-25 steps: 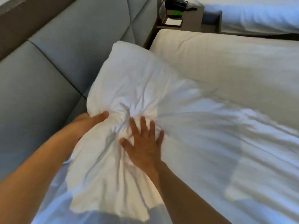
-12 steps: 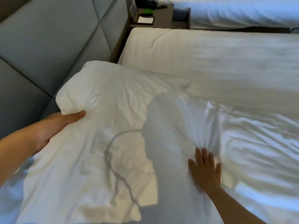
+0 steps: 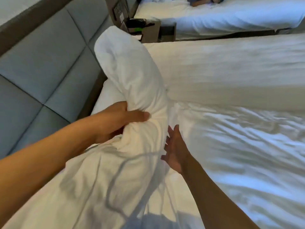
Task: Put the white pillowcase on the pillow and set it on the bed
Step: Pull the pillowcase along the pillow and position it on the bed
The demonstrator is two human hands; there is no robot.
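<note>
Pillow, head view: the pillow [image 3: 132,76], already inside the white pillowcase [image 3: 102,187], is raised on edge at the left side of the bed [image 3: 231,146], close to the grey padded headboard [image 3: 41,63].
Long axis: runs from near the camera, lower left, up and away toward the nightstand [image 3: 148,30]; the far end stands clear of the sheet, the near end trails toward the person in loose folds.
Left hand: the left hand [image 3: 118,119] grips the pillow about midway along its left flank, thumb on top, fingers curled under and bunching the cloth.
Right hand: the right hand [image 3: 175,151] is spread, fingers straight, at the pillow's right flank; whether it touches the cloth or is just beside it cannot be told owing to blur.
Governing relation: the pillow lies between the two hands, its bulk ahead of and above both; the left hand carries it, and the right is the nearer to the open sheet.
Stage, judged: casing appears complete; laying down at the bed head is outstanding.
Risk, judged: a one-handed hold on a soft body may let the far end flop.
Background: a second bed [image 3: 214,19] lies beyond the nightstand.
</note>
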